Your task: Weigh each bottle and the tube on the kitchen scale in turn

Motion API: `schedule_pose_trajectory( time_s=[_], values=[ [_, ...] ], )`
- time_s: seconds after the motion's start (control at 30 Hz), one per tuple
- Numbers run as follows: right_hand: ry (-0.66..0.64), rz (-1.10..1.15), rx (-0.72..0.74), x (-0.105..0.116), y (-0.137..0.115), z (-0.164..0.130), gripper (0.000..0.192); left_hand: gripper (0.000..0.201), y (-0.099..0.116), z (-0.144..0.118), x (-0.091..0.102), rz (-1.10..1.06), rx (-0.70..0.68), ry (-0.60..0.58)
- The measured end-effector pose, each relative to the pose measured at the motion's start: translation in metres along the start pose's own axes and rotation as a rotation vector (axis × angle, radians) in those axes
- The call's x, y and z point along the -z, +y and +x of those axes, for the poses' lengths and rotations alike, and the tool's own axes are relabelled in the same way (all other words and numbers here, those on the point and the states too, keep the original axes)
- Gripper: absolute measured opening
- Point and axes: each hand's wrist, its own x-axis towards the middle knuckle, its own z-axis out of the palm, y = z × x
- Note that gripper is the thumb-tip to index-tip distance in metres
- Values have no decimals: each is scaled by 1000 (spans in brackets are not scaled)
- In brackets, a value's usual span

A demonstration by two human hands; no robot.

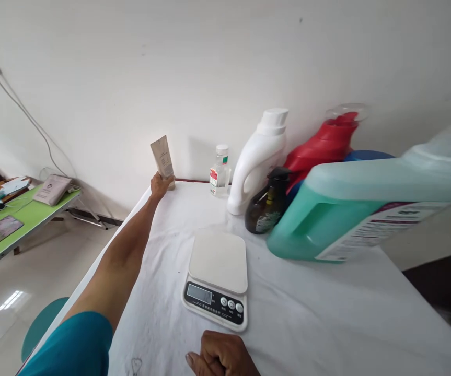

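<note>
At the table's far left corner, my left hand (160, 185) is wrapped around a beige squeeze tube (163, 156). The tube stands cap down, leaning a little, close to the wall. My right hand (225, 355) rests at the near edge of the view, its fingers curled into a loose fist with nothing seen in it. Just beyond that fist lies a white digital kitchen scale (219, 261) with a bare platform. Its display is lit too faintly to read.
Along the wall stand a small clear bottle (220, 175), a white jug (262, 146), a dark pump bottle (268, 206), a red bottle (321, 143) and a large green-liquid jug (327, 219). White cloth covers the table (307, 324). A green desk (29, 214) and teal stool (43, 324) are left.
</note>
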Motion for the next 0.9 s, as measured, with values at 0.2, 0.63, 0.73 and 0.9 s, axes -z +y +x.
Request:
schedule_pose_trajectory(
  time_s=[0.2, 0.63, 0.73, 0.9],
  values=[
    [12, -20, -26, 4, -12, 5, 50, 61, 26, -28, 19, 4, 17, 84],
    [56, 78, -106, 2, -22, 6, 51, 61, 180, -245, 5, -532, -643, -543],
    [51, 99, -110, 2, -24, 6, 52, 67, 197, -255, -22, -572, -504, -675],
    [62, 114, -110, 1, -26, 7, 52, 51, 218, -264, -54, -769, -279, -691]
  ],
)
